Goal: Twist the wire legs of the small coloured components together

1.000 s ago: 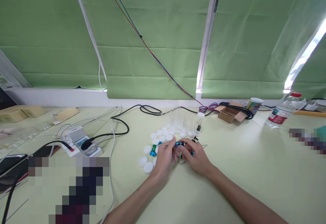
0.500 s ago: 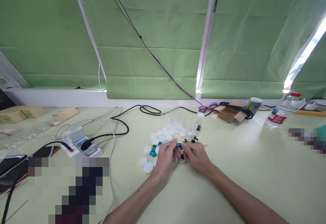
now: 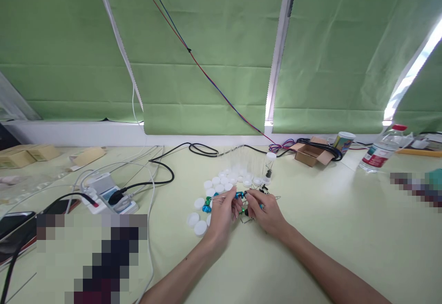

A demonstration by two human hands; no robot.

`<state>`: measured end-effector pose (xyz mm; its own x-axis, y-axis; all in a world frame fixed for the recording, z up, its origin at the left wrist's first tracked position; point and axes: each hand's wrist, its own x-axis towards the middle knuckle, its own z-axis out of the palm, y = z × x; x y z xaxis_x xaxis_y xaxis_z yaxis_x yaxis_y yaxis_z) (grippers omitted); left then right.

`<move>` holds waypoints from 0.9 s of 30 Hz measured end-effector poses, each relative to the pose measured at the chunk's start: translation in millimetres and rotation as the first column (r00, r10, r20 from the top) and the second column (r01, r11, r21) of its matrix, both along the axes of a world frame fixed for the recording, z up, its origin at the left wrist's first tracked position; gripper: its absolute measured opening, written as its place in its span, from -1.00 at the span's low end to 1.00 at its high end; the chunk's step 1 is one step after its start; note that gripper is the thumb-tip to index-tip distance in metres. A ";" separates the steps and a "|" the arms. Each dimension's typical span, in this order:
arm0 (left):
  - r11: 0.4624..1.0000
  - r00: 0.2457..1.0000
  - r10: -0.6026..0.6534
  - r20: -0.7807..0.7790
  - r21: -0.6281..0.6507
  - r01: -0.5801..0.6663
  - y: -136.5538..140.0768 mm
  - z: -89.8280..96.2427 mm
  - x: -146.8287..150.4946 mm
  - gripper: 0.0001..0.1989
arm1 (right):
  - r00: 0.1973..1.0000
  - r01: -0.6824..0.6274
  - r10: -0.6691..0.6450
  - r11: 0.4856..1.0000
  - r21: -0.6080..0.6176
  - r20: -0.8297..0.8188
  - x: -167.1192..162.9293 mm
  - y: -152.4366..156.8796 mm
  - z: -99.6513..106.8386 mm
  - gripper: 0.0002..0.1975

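Note:
My left hand (image 3: 223, 208) is closed in a pinch around a small shiny blue part (image 3: 239, 195). A thin metal rod (image 3: 218, 197) sticks out to the left past its thumb. From the other side, my right hand (image 3: 266, 210) pinches the dark end (image 3: 245, 194) of the piece; its exact kind is too small to make out. Left of my hands lie metallic green (image 3: 207, 201) and blue (image 3: 206, 208) pieces among white round caps (image 3: 200, 228). Below and behind the fingers are dark small parts with bent metal wires (image 3: 264, 188), partly hidden.
Clear tubes (image 3: 241, 162) stand on white caps behind my hands. One capped tube (image 3: 271, 156) holds a dark part. A power strip (image 3: 112, 193) with cables lies left. An open cardboard box (image 3: 307, 154), a printed canister (image 3: 344, 143) and a water bottle (image 3: 381, 151) stand right.
My hands stay together at nearly the same spot. The fingers have shifted slightly, and more of the blue part and its dark end shows between them. The view has moved a little.

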<state>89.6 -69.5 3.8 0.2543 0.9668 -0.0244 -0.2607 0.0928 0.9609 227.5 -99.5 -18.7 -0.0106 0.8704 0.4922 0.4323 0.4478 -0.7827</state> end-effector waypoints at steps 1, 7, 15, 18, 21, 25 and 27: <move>1.000 1.000 0.001 0.000 0.000 -0.001 -0.1 -0.3 0.0 -0.57 | 1.000 -0.002 0.001 1.000 -0.010 -0.015 0.0 -0.4 0.5 -0.77; 1.000 1.000 -0.009 -0.008 0.012 0.009 0.2 -2.1 -0.3 -0.59 | 0.998 -0.050 0.050 0.999 -0.006 -0.037 0.0 -2.4 0.4 -0.79; 0.999 0.999 -0.033 -0.033 -0.001 0.033 1.5 -1.7 -0.1 -0.57 | 0.998 -0.046 0.046 0.999 -0.002 -0.041 -0.2 -1.8 1.1 -0.85; 0.999 0.998 -0.048 -0.033 -0.011 0.048 0.8 -1.7 -0.4 -0.57 | 1.000 -0.021 0.020 1.000 -0.009 -0.022 0.2 -1.1 1.7 -0.82; 0.998 0.998 -0.059 -0.032 -0.025 0.058 -1.6 -0.1 -0.4 -0.57 | 1.000 0.007 -0.007 1.000 0.000 0.006 1.1 0.2 1.1 -0.76; 0.997 0.997 -0.071 -0.035 -0.042 0.070 -4.2 2.3 0.7 -0.56 | 0.998 0.045 -0.046 0.999 0.015 0.041 2.1 1.6 -0.9 -0.62; 0.997 0.996 -0.075 -0.046 -0.039 0.074 -4.4 2.1 1.2 -0.54 | 0.997 0.059 -0.059 0.998 0.015 0.051 2.3 1.8 -1.8 -0.58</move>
